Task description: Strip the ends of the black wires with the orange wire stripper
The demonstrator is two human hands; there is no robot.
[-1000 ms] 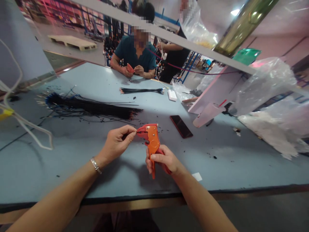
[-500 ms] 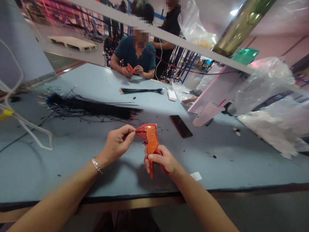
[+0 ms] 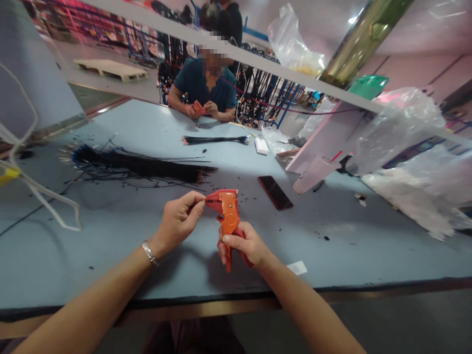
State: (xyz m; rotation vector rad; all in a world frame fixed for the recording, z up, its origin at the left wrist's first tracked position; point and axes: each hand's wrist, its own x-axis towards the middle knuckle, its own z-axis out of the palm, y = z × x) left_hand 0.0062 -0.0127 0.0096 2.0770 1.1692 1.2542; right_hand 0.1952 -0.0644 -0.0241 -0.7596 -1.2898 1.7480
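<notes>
My right hand (image 3: 241,243) is wrapped round the handles of an orange and red wire stripper (image 3: 231,216), held upright above the table with its jaws towards the left. The fingertips of my left hand (image 3: 183,216) are pinched together right at the jaws. A thin black wire (image 3: 207,200) shows between them and the tool, most of it hidden by the fingers. Behind my hands lies a thick bundle of black wires (image 3: 147,164), blue and pale at its left end, reddish at its right end.
A smaller tied wire bundle (image 3: 216,140), a white box (image 3: 261,146) and a phone (image 3: 275,192) lie on the table (image 3: 110,255). Black scraps are scattered about. Across sits a co-worker (image 3: 206,88) holding a red tool. Plastic bags (image 3: 405,118) fill the right side; white cable (image 3: 55,206) hangs left.
The standing person in the background has moved left, behind the seated co-worker. The view has shifted slightly. My hands and the wire stripper keep nearly the same pose.
</notes>
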